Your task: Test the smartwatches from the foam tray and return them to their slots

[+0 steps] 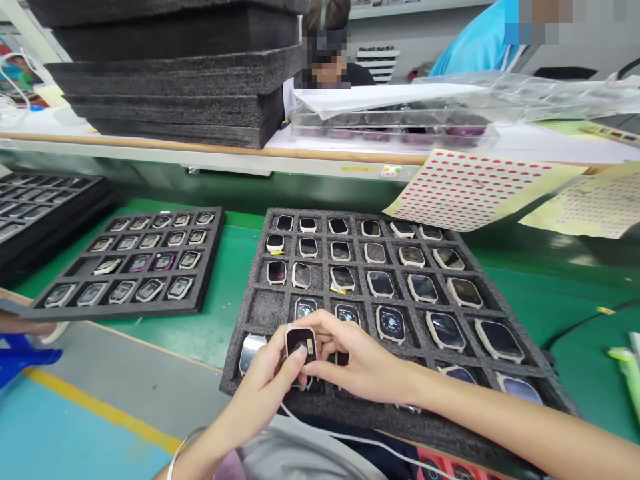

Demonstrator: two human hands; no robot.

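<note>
Both hands meet over the near left part of a dark foam tray (265, 313) full of smartwatch cases. A smartwatch (296, 339) with a pale frame and dark face is gripped in my left hand (273, 373), the thumb lying across its face. My right hand (350, 353) closes its fingers at the watch's right edge. Just behind the hands, several watches show lit dials, among them one lit watch (391, 324). Beside my left hand, a watch (251, 352) with a bright, reflective face sits in its slot. One slot behind it holds no watch.
Left on the green bench (235, 267) lies a smaller foam tray (213, 260) of watches, with stacked trays (45, 213) beyond. Black foam sheets (175, 87) tower on the shelf. Red-dotted sticker sheets (470, 190) hang from its edge. A white cable (350, 437) crosses my lap. People sit opposite.
</note>
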